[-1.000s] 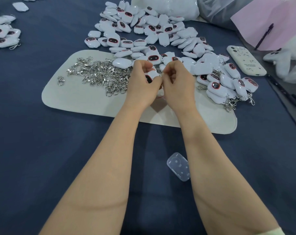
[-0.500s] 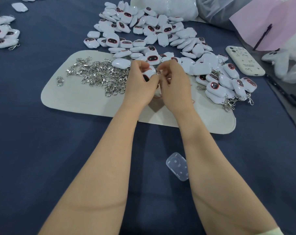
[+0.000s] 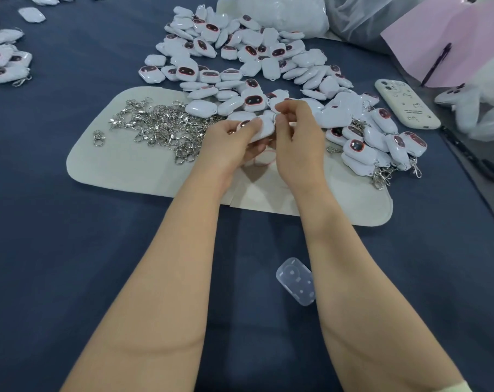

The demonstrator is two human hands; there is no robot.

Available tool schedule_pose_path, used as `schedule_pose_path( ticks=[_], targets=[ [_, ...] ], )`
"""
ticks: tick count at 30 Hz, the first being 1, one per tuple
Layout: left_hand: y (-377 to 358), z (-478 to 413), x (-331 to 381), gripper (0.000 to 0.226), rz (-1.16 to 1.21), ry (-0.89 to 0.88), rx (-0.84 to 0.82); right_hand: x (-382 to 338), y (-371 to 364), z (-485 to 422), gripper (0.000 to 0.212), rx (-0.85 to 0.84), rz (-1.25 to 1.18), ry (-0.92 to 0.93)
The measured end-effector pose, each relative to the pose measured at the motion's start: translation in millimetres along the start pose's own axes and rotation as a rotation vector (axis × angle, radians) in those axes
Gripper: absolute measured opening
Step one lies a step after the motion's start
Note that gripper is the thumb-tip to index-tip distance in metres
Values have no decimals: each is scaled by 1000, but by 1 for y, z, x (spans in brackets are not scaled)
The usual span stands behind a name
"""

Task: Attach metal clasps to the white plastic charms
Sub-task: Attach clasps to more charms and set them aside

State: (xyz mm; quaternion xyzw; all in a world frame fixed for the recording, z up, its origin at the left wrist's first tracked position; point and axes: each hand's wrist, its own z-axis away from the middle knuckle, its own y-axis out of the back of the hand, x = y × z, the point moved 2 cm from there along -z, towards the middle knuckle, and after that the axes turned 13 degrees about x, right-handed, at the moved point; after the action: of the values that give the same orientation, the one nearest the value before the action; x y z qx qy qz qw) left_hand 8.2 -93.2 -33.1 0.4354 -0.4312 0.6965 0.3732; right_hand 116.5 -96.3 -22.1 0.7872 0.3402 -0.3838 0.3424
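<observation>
Now Two Hands Work On One Little Charm

Right now the left hand [image 3: 226, 145] grips one white charm [image 3: 264, 128] just above the pale mat [image 3: 126, 168]. Its fingers curl round the charm's body, so the charm cannot wiggle. The right hand [image 3: 299, 145] pinches the charm's top corner, thumb and finger pressed tight. A clasp is likely between them, but it is too small to see for sure. Both hands are close together, likely because a tiny loop and a tiny clasp must meet just right.

The pile of metal clasps [image 3: 166, 128] lies on the mat near the left hand, so a new one is easy to grab. The heap of plain charms [image 3: 240, 52] sits just behind the hands. Charms with clasps already on [image 3: 376, 148] lie in a bunch on the right, apart from the plain ones, so done and not done do not mix. A phone [image 3: 404, 104] lies farther right. A small clear case [image 3: 295, 281] rests on the blue cloth [image 3: 56, 250] between the forearms.

This looks like the hooking-on step. Many plain charms wait.
</observation>
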Motion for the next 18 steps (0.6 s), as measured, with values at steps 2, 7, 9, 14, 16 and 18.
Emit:
schedule_pose_path(
  ticks=[2, 7, 9, 14, 16, 18],
  targets=[
    [-2, 1, 0, 18, -6, 0, 26, 0, -1, 0, 10, -8, -29, -54],
    [-3, 2, 0, 21, 36, -73, 96, 1, -2, 0, 10, -25, -34, -47],
    [-3, 2, -1, 18, 47, -89, 93, 1, -1, 1, 9, 11, 21, -7],
    [-1, 4, -1, 7, -26, -173, 93, -2, 0, 1, 14, -16, 175, 113],
    [1, 5, 0, 4, -147, -271, 103, -2, 0, 2, 16, -45, 216, 135],
    [2, 7, 3, 3, -241, -368, 115, -2, 0, 1, 18, -68, 243, 143]
  ],
)
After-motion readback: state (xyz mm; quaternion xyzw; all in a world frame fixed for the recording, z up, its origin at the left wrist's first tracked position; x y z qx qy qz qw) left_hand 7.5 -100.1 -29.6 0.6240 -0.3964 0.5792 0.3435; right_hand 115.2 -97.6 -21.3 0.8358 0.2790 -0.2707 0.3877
